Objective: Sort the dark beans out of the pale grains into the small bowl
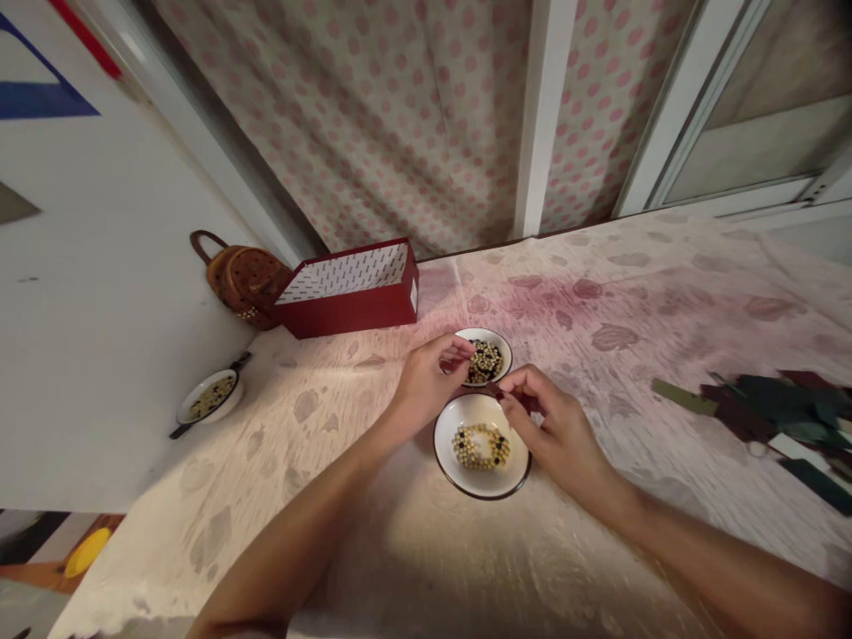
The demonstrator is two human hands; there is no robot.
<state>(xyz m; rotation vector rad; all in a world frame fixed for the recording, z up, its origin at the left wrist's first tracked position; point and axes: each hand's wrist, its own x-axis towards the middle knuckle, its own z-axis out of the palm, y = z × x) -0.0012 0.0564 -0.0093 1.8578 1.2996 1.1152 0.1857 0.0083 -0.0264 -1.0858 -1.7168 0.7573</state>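
Two white dark-rimmed bowls stand one behind the other. The far bowl (506, 353) holds many pale and black beads (485, 361). In the near bowl (483, 484) lie pale yellowish beads with a few black ones (480, 451), around a bare middle. My left hand (429, 380) is at the far bowl's left edge, thumb and fingers pinched together beside the beads. My right hand (552, 422) is pinched above the near bowl's right rim. Something small and dark brown shows by its fingertips. What either pinch holds is too small to tell.
A red open box (352, 308) stands at the back left, beside a brown mini backpack (243, 280). Another bowl of beads (223, 413) sits at the table's left edge. Dark green and maroon flat pieces (778, 408) are piled on the right. Polka-dot curtains (399, 115) hang behind.
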